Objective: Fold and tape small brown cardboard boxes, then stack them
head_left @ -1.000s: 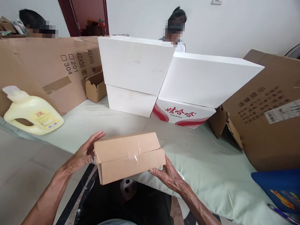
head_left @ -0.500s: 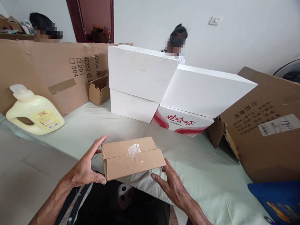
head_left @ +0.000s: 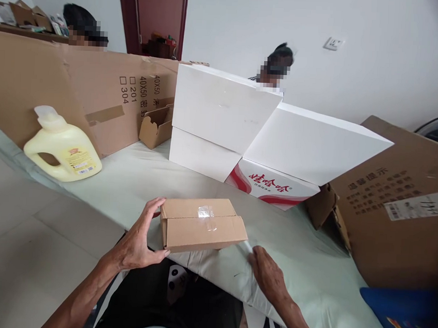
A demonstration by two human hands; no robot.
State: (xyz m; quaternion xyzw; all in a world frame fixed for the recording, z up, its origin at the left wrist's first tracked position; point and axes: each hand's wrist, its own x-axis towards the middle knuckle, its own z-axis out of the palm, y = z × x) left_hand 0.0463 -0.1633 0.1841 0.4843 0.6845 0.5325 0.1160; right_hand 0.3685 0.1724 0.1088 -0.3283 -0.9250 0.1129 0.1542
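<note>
A small brown cardboard box [head_left: 197, 235] lies near the front edge of the cloth-covered surface, its two top flaps meeting under a short piece of clear tape [head_left: 205, 212]. My left hand [head_left: 139, 240] grips the box's left end, thumb at the near corner and fingers at the far one. Beyond the near right corner, my right hand [head_left: 268, 270] is closed, its fingers bent together. A pale, blurred strip shows between that corner and my right fingers; what it is I cannot make out.
Behind stand stacked white boxes [head_left: 224, 111], one with red print. Left are a pale yellow jug [head_left: 65, 152], a small open carton [head_left: 155, 130] and a large cardboard panel [head_left: 106, 91]. Another cardboard panel [head_left: 394, 215] and a blue item [head_left: 401, 312] are right. Two people sit beyond.
My right hand has gone from spread fingers touching the box's right end to closed fingers just off its corner. My left hand keeps its grip. The whole view has shifted slightly.
</note>
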